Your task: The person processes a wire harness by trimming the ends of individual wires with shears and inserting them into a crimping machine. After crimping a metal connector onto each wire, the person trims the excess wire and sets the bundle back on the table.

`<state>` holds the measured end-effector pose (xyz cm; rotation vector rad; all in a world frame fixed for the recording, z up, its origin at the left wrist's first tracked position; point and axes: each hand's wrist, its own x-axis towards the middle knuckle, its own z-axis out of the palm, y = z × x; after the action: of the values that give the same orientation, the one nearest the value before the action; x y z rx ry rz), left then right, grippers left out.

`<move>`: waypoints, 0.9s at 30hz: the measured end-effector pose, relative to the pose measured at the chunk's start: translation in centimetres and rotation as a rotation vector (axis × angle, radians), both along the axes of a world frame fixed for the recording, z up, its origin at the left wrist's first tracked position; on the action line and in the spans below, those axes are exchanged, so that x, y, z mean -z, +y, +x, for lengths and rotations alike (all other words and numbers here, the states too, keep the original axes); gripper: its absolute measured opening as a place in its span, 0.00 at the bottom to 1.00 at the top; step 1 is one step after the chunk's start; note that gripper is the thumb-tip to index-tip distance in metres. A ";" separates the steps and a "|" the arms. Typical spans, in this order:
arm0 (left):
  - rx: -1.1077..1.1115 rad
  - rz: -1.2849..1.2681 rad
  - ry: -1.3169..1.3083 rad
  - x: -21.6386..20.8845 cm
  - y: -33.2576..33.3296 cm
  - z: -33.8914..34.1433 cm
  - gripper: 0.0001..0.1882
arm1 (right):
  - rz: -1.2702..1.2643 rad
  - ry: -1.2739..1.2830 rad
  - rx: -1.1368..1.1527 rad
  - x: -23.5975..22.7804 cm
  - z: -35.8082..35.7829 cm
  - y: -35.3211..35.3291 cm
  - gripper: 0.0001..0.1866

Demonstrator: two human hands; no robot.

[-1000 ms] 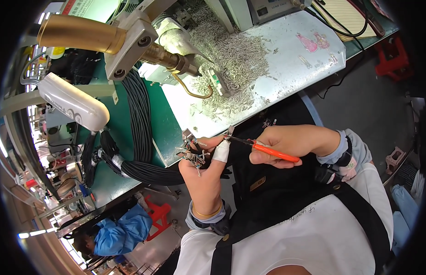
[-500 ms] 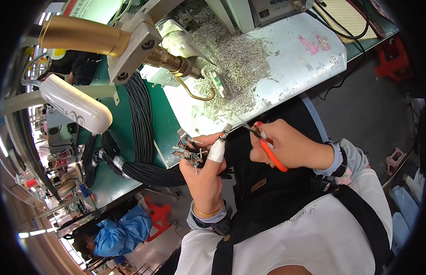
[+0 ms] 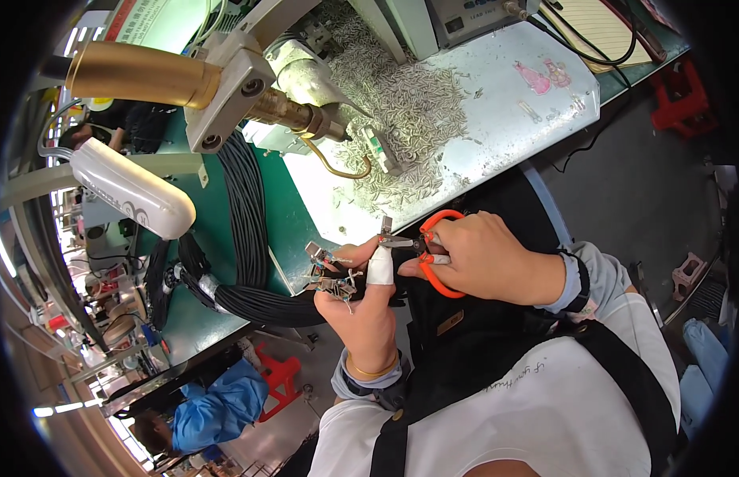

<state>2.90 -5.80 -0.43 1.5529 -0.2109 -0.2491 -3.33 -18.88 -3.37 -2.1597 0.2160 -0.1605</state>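
Note:
My left hand (image 3: 361,306), with white tape round the thumb, pinches a small metal cable connector (image 3: 386,226) between thumb and index finger. More metal connectors (image 3: 331,285) with short coloured wires stick out from between its other fingers, their cables mostly hidden by the hand. My right hand (image 3: 489,258) is closed round orange-handled pliers (image 3: 443,287). Their handles are spread, and the slim jaws reach the wire end of the pinched connector, just beside the taped thumb. Whether the jaws are closed on a wire is too small to tell.
A soldering machine with a brass-coloured cylinder (image 3: 139,71) and a nozzle stands over a small fixture (image 3: 383,151). Small metal pieces (image 3: 425,103) heap on the white board (image 3: 504,119). Black cables (image 3: 246,215) lie left, beneath a white lamp (image 3: 131,187). A person in blue (image 3: 222,405) sits lower left.
My right hand has brought the pliers left to the connector, turning them so their jaws point at it. My left hand has tilted the pinched connector more upright.

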 end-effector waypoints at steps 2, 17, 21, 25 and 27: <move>-0.002 0.004 0.012 -0.1 -0.1 0.0 0.07 | 0.001 -0.088 0.011 1.0 0.0 0.2 0.22; 0.128 0.060 0.100 -1.9 -3.0 0.3 0.07 | 1.731 -0.331 0.063 1.3 -0.5 1.7 0.18; 0.048 0.005 0.225 -1.2 0.0 1.7 0.06 | 1.681 -0.635 0.329 2.0 -0.2 -0.9 0.13; 0.066 -0.160 0.345 -1.0 -0.5 1.0 0.07 | 1.246 -0.321 0.082 0.9 -0.8 -2.0 0.11; 0.091 -0.151 0.312 -1.2 -0.3 0.8 0.08 | 0.696 -0.097 0.004 0.6 -0.8 -2.1 0.11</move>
<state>3.69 -6.09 0.80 1.3360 -0.0534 -0.5305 -4.17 -20.95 -3.92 -1.4560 0.1856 -0.1625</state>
